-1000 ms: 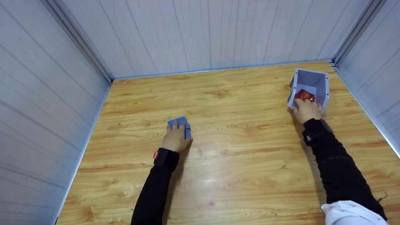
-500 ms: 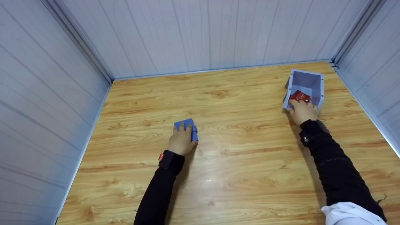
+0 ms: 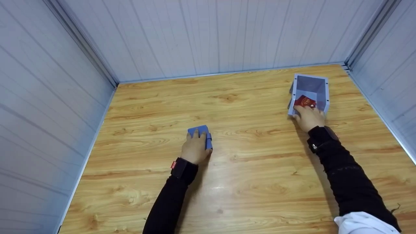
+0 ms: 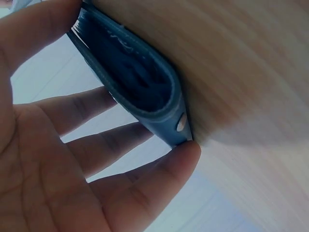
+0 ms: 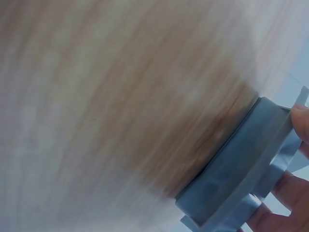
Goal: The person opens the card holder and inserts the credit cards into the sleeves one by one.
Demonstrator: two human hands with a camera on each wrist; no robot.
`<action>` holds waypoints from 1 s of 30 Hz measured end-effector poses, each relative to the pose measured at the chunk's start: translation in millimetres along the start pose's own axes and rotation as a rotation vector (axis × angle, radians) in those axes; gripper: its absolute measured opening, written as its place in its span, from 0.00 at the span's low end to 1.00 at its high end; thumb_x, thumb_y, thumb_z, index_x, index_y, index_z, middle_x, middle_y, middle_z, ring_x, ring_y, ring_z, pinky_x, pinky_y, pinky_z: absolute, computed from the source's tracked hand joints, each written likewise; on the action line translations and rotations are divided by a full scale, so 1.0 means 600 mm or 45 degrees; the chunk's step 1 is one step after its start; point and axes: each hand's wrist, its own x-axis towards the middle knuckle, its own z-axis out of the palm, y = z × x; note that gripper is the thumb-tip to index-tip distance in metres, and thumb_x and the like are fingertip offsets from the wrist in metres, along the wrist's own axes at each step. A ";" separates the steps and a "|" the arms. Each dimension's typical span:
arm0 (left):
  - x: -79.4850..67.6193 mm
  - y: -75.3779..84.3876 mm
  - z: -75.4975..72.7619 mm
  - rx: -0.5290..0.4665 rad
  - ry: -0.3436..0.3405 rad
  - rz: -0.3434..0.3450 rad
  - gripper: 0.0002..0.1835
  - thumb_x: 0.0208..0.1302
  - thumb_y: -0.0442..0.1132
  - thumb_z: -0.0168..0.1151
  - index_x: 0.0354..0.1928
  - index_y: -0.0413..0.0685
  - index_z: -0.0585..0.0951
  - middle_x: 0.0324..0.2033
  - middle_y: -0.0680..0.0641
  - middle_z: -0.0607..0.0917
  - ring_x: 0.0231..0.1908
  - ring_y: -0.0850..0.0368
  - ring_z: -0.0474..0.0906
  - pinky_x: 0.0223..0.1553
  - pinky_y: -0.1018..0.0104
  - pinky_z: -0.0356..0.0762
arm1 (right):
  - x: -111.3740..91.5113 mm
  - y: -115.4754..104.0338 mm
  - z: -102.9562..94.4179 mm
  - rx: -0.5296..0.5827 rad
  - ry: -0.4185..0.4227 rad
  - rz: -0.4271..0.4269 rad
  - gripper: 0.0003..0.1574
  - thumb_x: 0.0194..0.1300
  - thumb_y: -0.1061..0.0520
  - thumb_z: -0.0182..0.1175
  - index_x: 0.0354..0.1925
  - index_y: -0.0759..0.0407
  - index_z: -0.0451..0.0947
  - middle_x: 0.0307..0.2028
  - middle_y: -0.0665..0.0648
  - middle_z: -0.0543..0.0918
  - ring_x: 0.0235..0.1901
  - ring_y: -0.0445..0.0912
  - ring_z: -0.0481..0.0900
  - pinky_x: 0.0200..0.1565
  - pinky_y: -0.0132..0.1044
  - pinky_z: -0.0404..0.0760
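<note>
From the head camera I looked down on the table (image 3: 240,182). The left grip (image 3: 195,150) lay over a blue wallet (image 3: 200,128), its fingers spread across the cover and its thumb at the right side; I suppose such a wide span suited a flat thing with little edge to catch. Well apart, to the right of this grip and farther forward, the right grip (image 3: 309,120) held the near wall of a grey box (image 3: 311,77), fingers reaching in over the rim, thumb outside. A red packet (image 3: 305,100) lay inside, just beyond these fingertips; whether they touched it, I could not tell.

In the left wrist view the wallet's folded end faced the palm. The thumb pressed near a snap (image 4: 181,122), and another finger met the opposite end, so the wallet was pinched lengthwise, probably to guide it without squeezing its layers.

In the right wrist view the box was between the grip and the wood, pinched at its rim. I judged this thin wall the easiest part to hold.
</note>
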 end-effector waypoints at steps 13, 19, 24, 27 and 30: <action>-0.007 0.026 0.006 -0.016 -0.024 0.054 0.37 0.62 0.50 0.67 0.69 0.43 0.68 0.69 0.32 0.66 0.65 0.26 0.64 0.51 0.40 0.80 | -0.007 -0.025 0.005 -0.059 0.006 -0.065 0.25 0.71 0.54 0.55 0.64 0.56 0.70 0.56 0.73 0.77 0.52 0.74 0.72 0.51 0.68 0.68; -0.011 0.038 0.010 -0.020 -0.030 0.091 0.38 0.61 0.50 0.67 0.70 0.43 0.67 0.69 0.32 0.66 0.65 0.26 0.64 0.48 0.41 0.81 | -0.010 -0.033 0.010 -0.064 0.036 -0.095 0.24 0.70 0.54 0.56 0.63 0.56 0.71 0.54 0.73 0.78 0.51 0.73 0.74 0.49 0.66 0.69; -0.013 0.049 0.013 0.014 -0.034 0.110 0.38 0.61 0.51 0.67 0.69 0.44 0.68 0.68 0.32 0.67 0.65 0.27 0.65 0.46 0.41 0.82 | -0.013 -0.043 0.013 -0.059 0.024 -0.114 0.24 0.70 0.54 0.56 0.62 0.57 0.72 0.54 0.72 0.79 0.51 0.72 0.74 0.48 0.65 0.70; -0.013 0.055 0.013 0.036 -0.045 0.114 0.38 0.60 0.52 0.67 0.69 0.45 0.68 0.69 0.33 0.67 0.65 0.27 0.64 0.46 0.42 0.82 | -0.016 -0.051 0.012 -0.052 0.012 -0.119 0.24 0.70 0.53 0.56 0.62 0.57 0.72 0.55 0.72 0.78 0.52 0.72 0.74 0.48 0.64 0.69; -0.015 0.061 0.013 0.046 -0.058 0.122 0.38 0.61 0.52 0.67 0.70 0.46 0.68 0.69 0.34 0.67 0.66 0.28 0.64 0.46 0.42 0.83 | -0.020 -0.058 0.012 -0.048 0.005 -0.138 0.24 0.71 0.54 0.56 0.63 0.57 0.72 0.55 0.72 0.78 0.52 0.71 0.75 0.48 0.63 0.70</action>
